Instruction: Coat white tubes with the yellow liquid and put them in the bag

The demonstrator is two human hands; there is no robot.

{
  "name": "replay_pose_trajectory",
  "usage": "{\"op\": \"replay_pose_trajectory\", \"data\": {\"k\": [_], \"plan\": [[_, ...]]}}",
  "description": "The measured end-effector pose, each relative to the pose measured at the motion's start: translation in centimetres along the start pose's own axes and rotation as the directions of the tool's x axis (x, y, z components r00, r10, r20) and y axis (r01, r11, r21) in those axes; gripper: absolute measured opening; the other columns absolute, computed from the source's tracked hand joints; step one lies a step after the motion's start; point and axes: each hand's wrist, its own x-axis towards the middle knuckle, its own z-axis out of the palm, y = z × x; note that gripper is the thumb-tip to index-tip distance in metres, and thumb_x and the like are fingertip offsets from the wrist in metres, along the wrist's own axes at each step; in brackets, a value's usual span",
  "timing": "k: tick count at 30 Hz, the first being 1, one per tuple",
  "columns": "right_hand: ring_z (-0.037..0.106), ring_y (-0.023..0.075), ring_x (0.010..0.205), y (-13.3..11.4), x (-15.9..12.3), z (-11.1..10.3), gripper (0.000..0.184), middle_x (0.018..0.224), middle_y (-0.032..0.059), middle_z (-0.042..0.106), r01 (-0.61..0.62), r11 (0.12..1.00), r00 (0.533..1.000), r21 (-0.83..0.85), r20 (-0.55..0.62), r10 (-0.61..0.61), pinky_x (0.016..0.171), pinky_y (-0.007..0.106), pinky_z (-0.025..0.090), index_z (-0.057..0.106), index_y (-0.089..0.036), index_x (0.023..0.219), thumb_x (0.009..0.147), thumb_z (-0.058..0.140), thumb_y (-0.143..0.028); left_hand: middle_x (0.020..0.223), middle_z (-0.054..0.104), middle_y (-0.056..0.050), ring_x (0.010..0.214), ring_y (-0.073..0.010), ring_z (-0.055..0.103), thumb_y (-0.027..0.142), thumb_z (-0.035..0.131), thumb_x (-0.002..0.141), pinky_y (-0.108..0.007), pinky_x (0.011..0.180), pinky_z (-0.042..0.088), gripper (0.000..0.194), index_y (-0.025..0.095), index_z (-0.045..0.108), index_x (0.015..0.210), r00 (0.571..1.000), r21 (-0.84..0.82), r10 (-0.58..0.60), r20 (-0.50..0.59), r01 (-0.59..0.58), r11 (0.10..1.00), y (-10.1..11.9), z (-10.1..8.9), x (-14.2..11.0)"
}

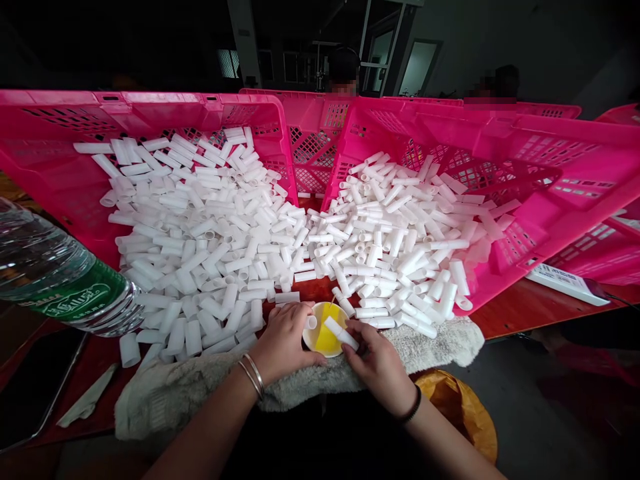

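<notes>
White tubes [210, 227] filled pink lattice-walled crates [525, 153]. Small bowl [325, 330] was white outside, yellow inside. Held tube [341, 332] white. Towel [440, 343] off-white, fuzzy. Table [510, 310] red-brown. Bottle [60, 277] clear, green label with white lettering. Phone [35, 387] black. Bag [465, 413] orange-yellow.

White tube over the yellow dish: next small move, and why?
Probably lower the white tube so its end dips into the yellow dish. The right hand holds it tilted just above the dish, the left hand steadies the rim, and another small tube already sits inside.
</notes>
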Motion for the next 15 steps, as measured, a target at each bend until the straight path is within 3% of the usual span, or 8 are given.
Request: {"op": "replay_pose_trajectory", "data": {"k": [4, 7, 9, 10, 12, 15], "plan": [[0.059, 0.022, 0.097, 0.6, 0.4, -0.2, 0.026, 0.103, 0.0101, 0.062, 0.279, 0.935, 0.957, -0.216, -0.019, -0.29, 0.085, 0.038, 0.052, 0.059, -0.019, 0.11, 0.084, 0.054, -0.014, 0.131, 0.049, -0.015, 0.121, -0.0365, 0.042, 0.054, 0.083, 0.049, -0.055, 0.1, 0.032, 0.075, 0.019, 0.046, 0.105, 1.0, 0.011, 0.024, 0.012, -0.024, 1.0, 0.2, -0.3, -0.3], [0.058, 0.0223, 0.098, 0.8, 0.7, -0.6, 0.028, 0.103, 0.0094, 0.061, 0.362, 0.901, 0.931, -0.24, 0.05, -0.361, 0.084, 0.038, 0.052, 0.06, -0.022, 0.111, 0.086, 0.052, -0.013, 0.138, 0.038, -0.019, 0.129, -0.0348, 0.033, 0.048, 0.064, 0.076, -0.053, 0.103, 0.033, 0.047, 0.017, 0.044, 0.105, 0.995, -0.005, 0.058, -0.083, -0.059, 0.998, 0.5, -1.2, -0.9], [0.059, 0.0212, 0.099, 0.3, 0.9, -0.9, 0.028, 0.104, 0.0096, 0.06, 0.313, 0.943, 0.948, -0.116, -0.023, -0.318, 0.083, 0.036, 0.052, 0.058, -0.022, 0.111, 0.086, 0.053, -0.013, 0.127, 0.046, -0.016, 0.121, -0.0269, 0.043, 0.032, 0.041, 0.092, -0.045, 0.098, 0.041, 0.023, 0.018, 0.041, 0.11, 0.991, -0.046, 0.055, -0.122, -0.061, 0.997, 0.8, -2.1, -1.4], [0.059, 0.0201, 0.099, -0.1, 1.0, -1.1, 0.028, 0.104, 0.0096, 0.06, 0.261, 0.965, 0.962, -0.015, -0.082, -0.261, 0.083, 0.035, 0.052, 0.057, -0.022, 0.111, 0.085, 0.054, -0.014, 0.119, 0.051, -0.014, 0.113, -0.0236, 0.05, 0.026, 0.034, 0.094, -0.041, 0.094, 0.044, 0.021, 0.018, 0.04, 0.112, 0.991, -0.056, 0.061, -0.118, -0.068, 0.996, 1.0, -2.5, -1.6], [0.059, 0.0188, 0.099, -1.3, 1.2, -1.5, 0.027, 0.104, 0.0093, 0.06, 0.165, 0.968, 0.98, 0.191, -0.144, -0.138, 0.085, 0.034, 0.051, 0.055, -0.022, 0.111, 0.085, 0.056, -0.015, 0.109, 0.056, -0.01, 0.101, -0.0211, 0.055, 0.025, 0.033, 0.095, -0.037, 0.086, 0.048, 0.022, 0.019, 0.041, 0.115, 0.991, -0.034, 0.102, -0.091, -0.105, 0.994, 1.4, -3.3, -2.0], [0.059, 0.0179, 0.099, -3.2, 1.7, -2.6, 0.026, 0.103, 0.0082, 0.062, 0.112, 0.938, 0.993, 0.329, -0.059, -0.098, 0.086, 0.033, 0.05, 0.057, -0.023, 0.111, 0.086, 0.055, -0.017, 0.109, 0.057, -0.009, 0.099, -0.0218, 0.054, 0.022, 0.039, 0.094, -0.037, 0.087, 0.048, 0.024, 0.019, 0.045, 0.117, 0.972, 0.073, 0.21, -0.102, -0.203, 0.976, 2.3, -4.1, -2.3]]}}
